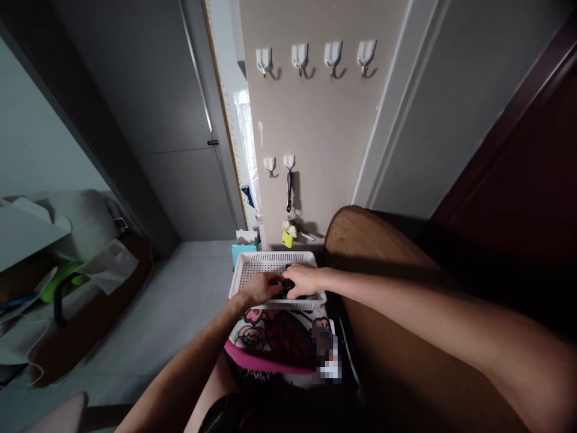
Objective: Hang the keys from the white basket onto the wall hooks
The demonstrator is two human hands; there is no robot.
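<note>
— Keys, or something dark like them, sit in the near right corner of the white perforated basket, right under both hands. Too small and shadowed to name for sure.

— Which hand has it?

— Both are on it. The left hand comes in from the near side with fingers curled down onto the dark thing; the right hand covers it from the right. Whether either grip is actually closed around it or only pressing on it, I cannot tell; the fingers hide the contact.

— So what step would you call this?

— Sorting or picking up inside the basket, I'd judge. A next move would call for one hand to close firmly and lift clear of the basket wall.

— And around the basket?

— It rests on a floral pink cloth, beside a curved wooden chair back. Beyond it, on the wall, a lanyard with a yellow tag hangs from a lower hook; four upper hooks are bare.
</note>
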